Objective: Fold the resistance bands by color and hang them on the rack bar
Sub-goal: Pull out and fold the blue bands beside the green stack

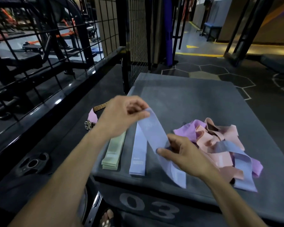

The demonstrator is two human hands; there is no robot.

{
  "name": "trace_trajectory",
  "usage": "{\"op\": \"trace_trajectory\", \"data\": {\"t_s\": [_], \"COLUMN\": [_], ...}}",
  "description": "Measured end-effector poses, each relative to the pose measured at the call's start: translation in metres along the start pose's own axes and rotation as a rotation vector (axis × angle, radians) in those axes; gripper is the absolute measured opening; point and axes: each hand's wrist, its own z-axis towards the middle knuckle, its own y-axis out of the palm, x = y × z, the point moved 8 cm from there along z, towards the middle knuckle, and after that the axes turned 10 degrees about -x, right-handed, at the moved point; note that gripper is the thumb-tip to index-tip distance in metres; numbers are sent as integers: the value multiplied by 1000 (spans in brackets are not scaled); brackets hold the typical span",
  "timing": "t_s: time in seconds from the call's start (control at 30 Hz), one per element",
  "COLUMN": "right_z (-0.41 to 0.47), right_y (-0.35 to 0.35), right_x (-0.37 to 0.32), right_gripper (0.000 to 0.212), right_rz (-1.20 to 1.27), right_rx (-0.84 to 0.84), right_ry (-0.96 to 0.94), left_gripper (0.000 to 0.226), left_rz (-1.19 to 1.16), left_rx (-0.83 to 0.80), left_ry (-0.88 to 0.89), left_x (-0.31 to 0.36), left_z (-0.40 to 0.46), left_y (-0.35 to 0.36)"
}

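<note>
Both hands work one lavender-blue band [156, 135] above the grey bench [195, 99]. Left hand [121, 115] pinches the band's upper end between thumb and curled fingers, raised just above the bench's left part; right hand [182, 153] pinches it lower down, nearer the bench's front edge, so the strip runs taut and slanted between them while its free tail drapes toward the front edge. Held stretched like this, the band can probably be flattened and doubled over cleanly, which looks like the step in hand.

Sorted piles lie flat on the bench's left side: a green stack [113, 153] nearest the left edge and a blue stack [138, 154] just beside it, lengthwise and parallel, apparently kept apart by colour. On the bench's right side sits the unsorted heap [223, 145] of pink, purple and blue bands, tangled together, touching the right hand.

No container is in view; the bench alone carries the bands. Nothing is hung yet, and I cannot tell which black rail left of the bench is the rack bar.
</note>
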Motion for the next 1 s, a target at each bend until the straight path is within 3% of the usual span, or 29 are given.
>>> {"op": "trace_trajectory", "data": {"t_s": [0.07, 0.17, 0.33, 0.53, 0.77, 1.0], "right_z": [2, 1, 13, 39, 57, 59], "right_y": [8, 28, 57, 76, 76, 72], "right_x": [22, 50, 69, 79, 89, 94], "right_gripper": [10, 23, 25, 30, 35, 46], "right_rz": [-50, 28, 358, 493, 409, 213], "right_rx": [-122, -280, -206, -88, -37, -53], "right_ry": [123, 286, 399, 481, 563, 568], "left_gripper": [11, 10, 10, 6, 3, 4], "left_rz": [69, 212, 378, 471, 467, 515], "left_rx": [66, 58, -103, -199, -320, -284], "left_ry": [-13, -73, -211, -279, -291, -300], "left_x": [-8, -36, -108, -176, -224, -235], "left_z": [25, 65, 112, 147, 164, 160], "left_y": [-18, -31, -11, 16, 50, 59]}}
